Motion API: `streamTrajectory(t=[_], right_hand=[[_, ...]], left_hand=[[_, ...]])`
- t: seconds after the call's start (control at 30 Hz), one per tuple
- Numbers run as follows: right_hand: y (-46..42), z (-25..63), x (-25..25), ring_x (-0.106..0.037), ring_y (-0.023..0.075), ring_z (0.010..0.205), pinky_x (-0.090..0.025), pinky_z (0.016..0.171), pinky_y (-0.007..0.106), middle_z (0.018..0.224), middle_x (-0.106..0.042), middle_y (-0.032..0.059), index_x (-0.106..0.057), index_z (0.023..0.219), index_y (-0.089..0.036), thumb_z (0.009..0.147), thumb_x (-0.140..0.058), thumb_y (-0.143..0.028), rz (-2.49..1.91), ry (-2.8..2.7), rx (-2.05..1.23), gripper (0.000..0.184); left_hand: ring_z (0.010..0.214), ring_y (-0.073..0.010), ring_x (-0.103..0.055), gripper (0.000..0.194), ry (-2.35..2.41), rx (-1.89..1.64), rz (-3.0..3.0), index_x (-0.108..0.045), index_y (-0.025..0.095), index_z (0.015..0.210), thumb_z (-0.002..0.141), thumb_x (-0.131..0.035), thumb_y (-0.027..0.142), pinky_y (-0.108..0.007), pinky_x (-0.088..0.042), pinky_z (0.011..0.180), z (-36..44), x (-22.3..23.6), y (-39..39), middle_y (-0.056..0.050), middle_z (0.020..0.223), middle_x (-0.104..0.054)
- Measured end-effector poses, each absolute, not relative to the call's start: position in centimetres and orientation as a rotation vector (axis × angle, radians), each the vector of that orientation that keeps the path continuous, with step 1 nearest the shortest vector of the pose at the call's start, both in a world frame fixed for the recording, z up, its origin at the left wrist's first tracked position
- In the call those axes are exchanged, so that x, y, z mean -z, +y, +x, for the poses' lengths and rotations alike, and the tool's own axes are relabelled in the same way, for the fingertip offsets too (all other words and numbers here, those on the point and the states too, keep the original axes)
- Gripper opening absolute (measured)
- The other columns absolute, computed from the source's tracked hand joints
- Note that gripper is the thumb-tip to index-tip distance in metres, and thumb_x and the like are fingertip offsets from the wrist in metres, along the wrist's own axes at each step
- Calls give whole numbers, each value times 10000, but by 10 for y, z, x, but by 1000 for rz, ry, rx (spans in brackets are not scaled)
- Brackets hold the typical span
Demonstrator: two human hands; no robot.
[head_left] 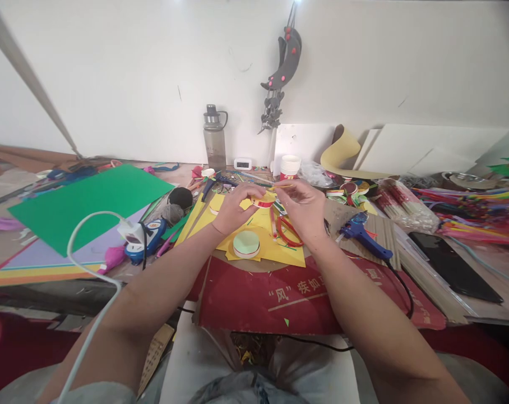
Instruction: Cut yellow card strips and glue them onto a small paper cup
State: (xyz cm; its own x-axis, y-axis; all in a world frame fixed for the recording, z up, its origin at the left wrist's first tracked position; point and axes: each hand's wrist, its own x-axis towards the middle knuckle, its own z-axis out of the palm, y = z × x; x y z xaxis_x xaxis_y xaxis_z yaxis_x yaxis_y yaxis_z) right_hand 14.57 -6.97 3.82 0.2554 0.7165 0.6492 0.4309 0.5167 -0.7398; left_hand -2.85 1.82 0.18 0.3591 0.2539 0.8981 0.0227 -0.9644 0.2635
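My left hand (pixel 235 209) is closed around a short round cut-down paper cup (pixel 263 202) with a yellow top and a red printed band. At its far right edge, my right hand (pixel 302 207) pinches a thin yellow strip (pixel 285 186); whether the strip touches the cup I cannot tell. Below the hands lies a similar round piece (pixel 246 244) with a pale green top and white side. It rests on yellow paper sheets (pixel 294 257). Just left of my right wrist are red-orange loop handles (pixel 288 233), probably of scissors.
A blue glue gun (pixel 368 238) lies on cardboard to the right, beside a black phone (pixel 454 266). Green paper (pixel 95 205) and a power strip (pixel 147 238) are left. Behind stand a water bottle (pixel 214 140) and stacked paper cups (pixel 290 166). A white cable (pixel 86 336) crosses my left arm.
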Motion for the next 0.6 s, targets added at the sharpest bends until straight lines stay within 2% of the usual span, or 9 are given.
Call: streamTrajectory(t=[0.33,0.6], right_hand=[[-71,148,-36,-711,180,869,-579,836,347,967,-798,34,-790,938,-243,916,-669,-273,-1082,-1507,-168,126],[-72,147,-38,-710,205,976,-563,897,363,1012,-795,49,-784,940,-247,937,-653,-238,-1118,-1590,-111,131]], left_hand=[[1026,-217,-716,114,394,-1569,2300,-641,242,950,861,-692,193,-382,-567,870,-30,-2,18,-82,1059,-764],[1045,-206,-712,152,397,-1592,2259,-650,236,982,858,-683,155,-365,-567,886,-30,0,19,-84,1076,-765]])
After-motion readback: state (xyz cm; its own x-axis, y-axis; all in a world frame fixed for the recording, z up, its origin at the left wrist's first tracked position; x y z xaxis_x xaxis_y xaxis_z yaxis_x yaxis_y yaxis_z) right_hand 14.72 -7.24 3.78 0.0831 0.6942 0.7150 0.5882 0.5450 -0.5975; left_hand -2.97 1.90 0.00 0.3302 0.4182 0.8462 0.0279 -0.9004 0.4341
